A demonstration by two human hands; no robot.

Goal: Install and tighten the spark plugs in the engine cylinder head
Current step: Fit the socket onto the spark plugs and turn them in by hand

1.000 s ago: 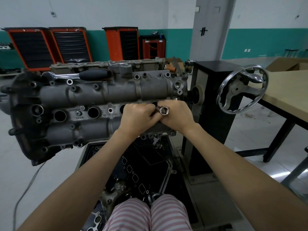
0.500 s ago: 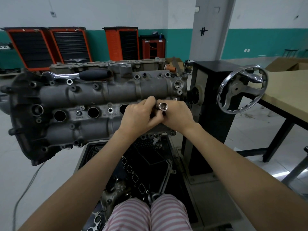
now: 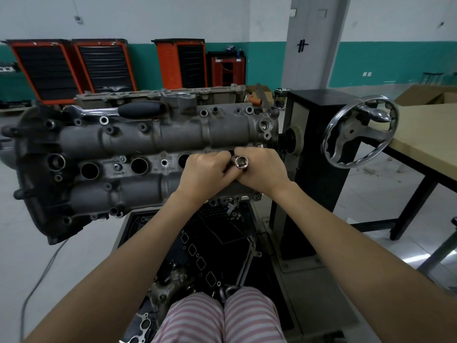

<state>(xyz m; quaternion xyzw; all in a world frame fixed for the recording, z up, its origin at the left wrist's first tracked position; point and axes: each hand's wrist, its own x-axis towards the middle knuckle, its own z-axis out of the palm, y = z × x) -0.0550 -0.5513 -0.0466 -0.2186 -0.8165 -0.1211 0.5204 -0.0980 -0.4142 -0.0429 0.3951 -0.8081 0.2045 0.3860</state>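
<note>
Little has been moved since earlier; socket kept over rightmost well | left hand and right hand clasped round socket on head | risk: plug cross-threaded if socket is tilted.

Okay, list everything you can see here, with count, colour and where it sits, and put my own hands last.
engine: one, grey, on the stand at centre-left
plug holes: three seen open, dark, along the engine's middle
ratchet: one, chrome with black grip, lying on the engine's far edge
handwheel: one, silver, right of the engine
tool cabinets: four, orange and black, by the back wall
table: one, tan, right
socket: one, silver, between both hands
left hand: fingers curled at the socket
right hand: holds the socket
</note>
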